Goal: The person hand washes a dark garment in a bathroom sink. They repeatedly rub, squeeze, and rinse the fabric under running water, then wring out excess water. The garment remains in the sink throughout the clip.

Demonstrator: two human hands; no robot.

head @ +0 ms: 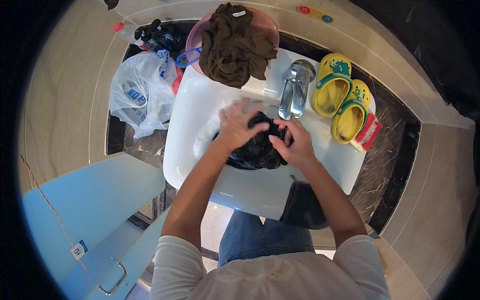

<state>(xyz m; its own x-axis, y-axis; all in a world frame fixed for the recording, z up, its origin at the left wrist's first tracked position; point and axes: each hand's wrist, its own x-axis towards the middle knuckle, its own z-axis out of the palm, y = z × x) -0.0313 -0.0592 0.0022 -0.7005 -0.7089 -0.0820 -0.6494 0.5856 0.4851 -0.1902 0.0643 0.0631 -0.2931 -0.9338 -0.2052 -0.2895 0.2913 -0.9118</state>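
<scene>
A wet black cloth (255, 153) lies bunched in the bowl of a white ceramic washbasin (240, 187). Soap suds (204, 135) line the bowl's left side. Over the cloth's upper left part is my left hand (240, 125), slightly blurred, its fingers spread. My right hand (296, 144) is at the cloth's right edge with fingers bent and thumb apart from the index finger; whether it pinches any fabric cannot be made out. Just beyond my hands stands a chrome faucet (296, 90). A dark cloth (303, 204) hangs over the basin's front rim, below my right forearm.
Behind the bowl, a pink plastic basin (193, 35) holds a brown garment (234, 48); a blue handle (187, 57) is beside it. Yellow clogs (332, 95) and a red-and-white scrubbing brush (369, 131) sit at right. A white plastic bag (140, 93) lies left, above a light-blue door (93, 195).
</scene>
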